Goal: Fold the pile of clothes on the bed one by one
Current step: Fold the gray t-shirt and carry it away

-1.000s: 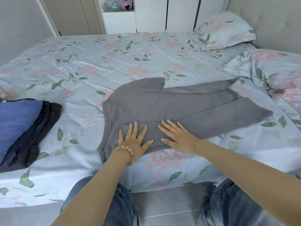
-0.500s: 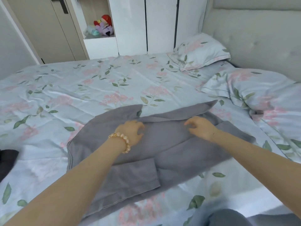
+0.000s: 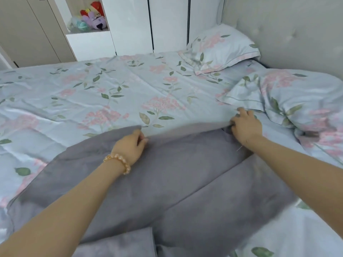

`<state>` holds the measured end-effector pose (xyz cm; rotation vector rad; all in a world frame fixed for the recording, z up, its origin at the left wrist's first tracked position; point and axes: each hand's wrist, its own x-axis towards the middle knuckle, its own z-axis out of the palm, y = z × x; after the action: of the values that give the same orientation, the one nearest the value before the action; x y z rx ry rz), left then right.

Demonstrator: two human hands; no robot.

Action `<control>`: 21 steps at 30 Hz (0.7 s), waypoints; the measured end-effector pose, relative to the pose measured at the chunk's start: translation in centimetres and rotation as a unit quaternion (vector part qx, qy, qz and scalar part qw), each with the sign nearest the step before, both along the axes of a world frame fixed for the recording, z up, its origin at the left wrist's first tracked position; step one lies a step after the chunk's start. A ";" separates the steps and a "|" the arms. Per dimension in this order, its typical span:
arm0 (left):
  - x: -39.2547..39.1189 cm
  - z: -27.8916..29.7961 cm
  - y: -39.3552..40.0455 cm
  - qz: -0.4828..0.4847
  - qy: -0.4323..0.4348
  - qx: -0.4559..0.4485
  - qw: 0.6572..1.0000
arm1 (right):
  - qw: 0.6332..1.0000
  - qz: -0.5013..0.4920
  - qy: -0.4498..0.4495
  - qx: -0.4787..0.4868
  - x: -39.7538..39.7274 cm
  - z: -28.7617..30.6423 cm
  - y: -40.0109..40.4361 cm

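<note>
The grey top (image 3: 167,182) is soft, limp knit – prob. light for its size, w/ no stiffness at all, so it will sag and crease wherever it isn't held. Not slippery by the look of it; the matte cloth should grip the bedsheet (image 3: 111,86) a bit and drag rather than slide. Best taken at the far edge w/ two well-spaced holds, so the edge stays straight when brought over – one hold only would let it droop in the middle.

It is plain mid-grey, no print, spread flat over the near part of the bedsheet. A sleeve or side panel is already folded in along its right side, making a long diagonal seam line, and a second folded flap lies at the near edge, bottom centre.

Left hand (image 3: 130,145), beaded bracelet (image 3: 118,163) on the wrist, has fingers curled and pinches the top's far edge, left of its middle. Right hand (image 3: 245,127) grips the same far edge at the top's right corner, close to the nearer pillow (image 3: 297,101) – fingers bent round the cloth, edge lifted slightly between the two hands. A second pillow (image 3: 220,49) sits well beyond the top, by the headboard (image 3: 287,34).
</note>
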<state>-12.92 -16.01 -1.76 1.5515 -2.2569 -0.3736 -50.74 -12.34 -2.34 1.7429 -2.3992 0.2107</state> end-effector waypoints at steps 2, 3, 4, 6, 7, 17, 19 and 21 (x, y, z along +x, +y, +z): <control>-0.2 0.7 -0.8 0.029 0.070 0.032 0.997 | 0.999 0.016 -0.035 -0.004 -1.1 1.0 -1.4; -0.3 0.9 -1.2 0.041 0.090 0.040 0.994 | 0.999 0.032 -0.041 -0.009 -1.6 1.6 -2.1; -0.3 1.0 -1.7 0.053 0.100 0.043 0.993 | 0.997 0.052 -0.059 -0.014 -2.0 2.2 -2.9; -0.2 0.8 -2.5 0.070 0.115 0.058 0.989 | 0.974 0.078 -0.204 -0.057 -1.8 3.8 -3.7; -0.1 0.5 -2.8 0.076 0.121 0.073 0.987 | 0.938 0.065 -0.331 -0.073 -1.4 4.9 -3.8; 0.9 -3.3 -3.3 0.071 0.218 0.171 0.958 | 0.936 0.011 -0.336 -0.102 -2.5 5.2 -7.0; 0.9 -3.7 -3.3 0.067 0.253 0.175 0.949 | 0.946 0.014 -0.302 -0.115 -2.5 4.8 -7.6; 1.1 -4.1 -3.6 0.074 0.302 0.181 0.933 | 0.943 0.000 -0.309 -0.122 -2.5 4.0 -8.3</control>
<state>-11.84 -19.63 -5.85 1.4879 -1.6410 -1.1048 -53.25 -20.59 1.70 1.7409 -2.6011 1.1568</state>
